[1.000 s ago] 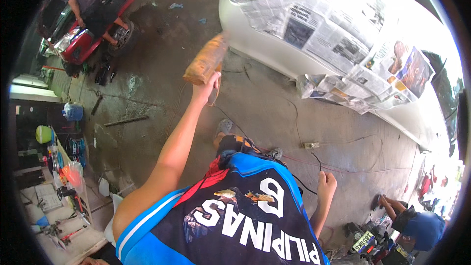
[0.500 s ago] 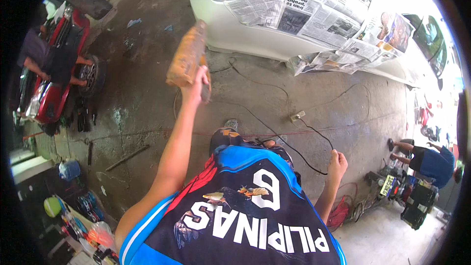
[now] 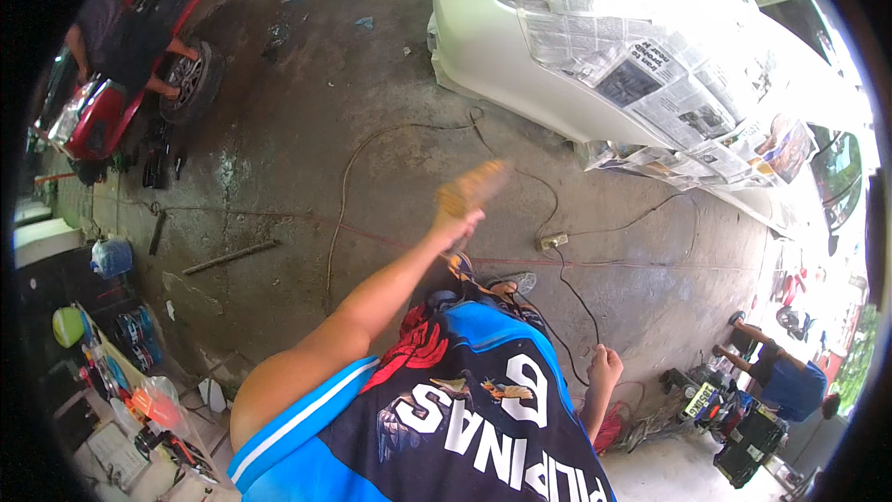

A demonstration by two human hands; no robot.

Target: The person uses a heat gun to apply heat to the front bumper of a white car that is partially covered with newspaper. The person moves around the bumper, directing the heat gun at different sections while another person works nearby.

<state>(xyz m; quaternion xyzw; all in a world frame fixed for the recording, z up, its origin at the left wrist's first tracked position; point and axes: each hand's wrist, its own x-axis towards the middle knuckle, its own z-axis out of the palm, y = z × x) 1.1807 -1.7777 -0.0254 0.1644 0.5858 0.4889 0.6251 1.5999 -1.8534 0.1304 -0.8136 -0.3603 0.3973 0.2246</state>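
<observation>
My left hand (image 3: 459, 225) is wrapped round the handle of a worn, orange-yellow power tool (image 3: 476, 186), blurred by motion and held out ahead of me above the concrete floor; its exact kind cannot be made out. Lower to the right, my right hand (image 3: 607, 367) is closed on a thin black cord (image 3: 581, 299). One stretch of this cord runs from the hand up to a small pale socket box (image 3: 552, 242) on the floor. Another stretch hangs in a loop toward my feet, partly hidden by my jersey.
A white car (image 3: 502, 42) masked with newspaper (image 3: 706, 84) stands ahead right. Brown extension cable (image 3: 346, 181) and a reddish line cross the floor. At left, a person sits by a red car (image 3: 102, 125) and a wheel (image 3: 193, 84). Another person bends near a motorcycle (image 3: 743, 437) at right.
My left hand has swung the tool right and closer to my body. My right hand has come slightly lower and left. The view has turned, so the white car sits farther right.
</observation>
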